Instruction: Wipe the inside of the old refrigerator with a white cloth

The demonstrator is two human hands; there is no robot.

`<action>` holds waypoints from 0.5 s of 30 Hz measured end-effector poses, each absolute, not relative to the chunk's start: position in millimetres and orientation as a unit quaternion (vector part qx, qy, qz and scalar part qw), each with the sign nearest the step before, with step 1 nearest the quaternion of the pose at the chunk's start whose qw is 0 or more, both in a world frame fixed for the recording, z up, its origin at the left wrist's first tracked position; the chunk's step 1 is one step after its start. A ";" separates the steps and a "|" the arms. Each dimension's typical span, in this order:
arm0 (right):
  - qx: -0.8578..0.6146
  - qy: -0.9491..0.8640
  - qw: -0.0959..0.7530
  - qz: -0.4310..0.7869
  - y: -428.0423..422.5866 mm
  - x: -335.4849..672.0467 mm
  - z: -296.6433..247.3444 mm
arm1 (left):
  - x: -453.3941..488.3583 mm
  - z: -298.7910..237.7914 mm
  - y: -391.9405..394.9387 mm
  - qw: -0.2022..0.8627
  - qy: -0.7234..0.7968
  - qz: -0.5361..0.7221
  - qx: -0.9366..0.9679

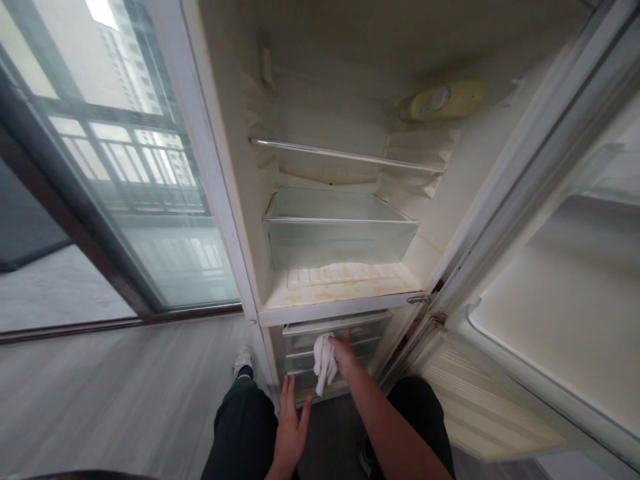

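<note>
A crumpled white cloth (325, 363) hangs from my right hand (344, 353), which grips it in front of the freezer drawers (367, 333). One finger of that hand stretches up toward the top drawer's front; I cannot tell whether it touches. My left hand (291, 423) is open, fingers extended, lower and to the left, near the bottom drawer's edge and holding nothing. Above the drawers is the open fridge compartment, with a clear bin (343, 243) on its lower level and yellowish stains on the floor (345, 283) of the compartment.
A glass shelf (345, 155) crosses the fridge, and a yellow bottle (447, 100) lies at upper right. The fridge door (565, 320) and lower freezer door (485, 393) swing out to the right. A sliding glass door (170, 247) stands at left, above grey flooring (125, 393).
</note>
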State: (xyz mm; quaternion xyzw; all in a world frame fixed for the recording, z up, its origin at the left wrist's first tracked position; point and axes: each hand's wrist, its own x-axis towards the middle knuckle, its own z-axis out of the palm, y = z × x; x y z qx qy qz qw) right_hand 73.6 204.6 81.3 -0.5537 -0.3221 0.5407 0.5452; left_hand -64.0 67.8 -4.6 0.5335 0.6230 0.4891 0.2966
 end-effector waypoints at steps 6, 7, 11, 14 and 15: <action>-0.513 -0.388 0.510 0.572 116.1 54.5 68.3 | -62.4 12.4 61.9 0.455 0.567 0.482 0.489; -0.515 -0.407 0.504 0.561 101.8 54.3 63.5 | -62.2 17.7 59.7 0.467 0.556 0.485 0.488; -0.541 -0.451 0.506 0.498 71.7 73.6 52.5 | -63.2 36.3 52.2 0.470 0.537 0.476 0.514; -0.564 -0.493 0.502 0.433 65.6 101.0 56.9 | -63.9 47.4 49.8 0.441 0.554 0.464 0.531; -0.581 -0.505 0.506 0.389 62.6 109.4 59.6 | -63.7 51.5 49.5 0.430 0.565 0.465 0.530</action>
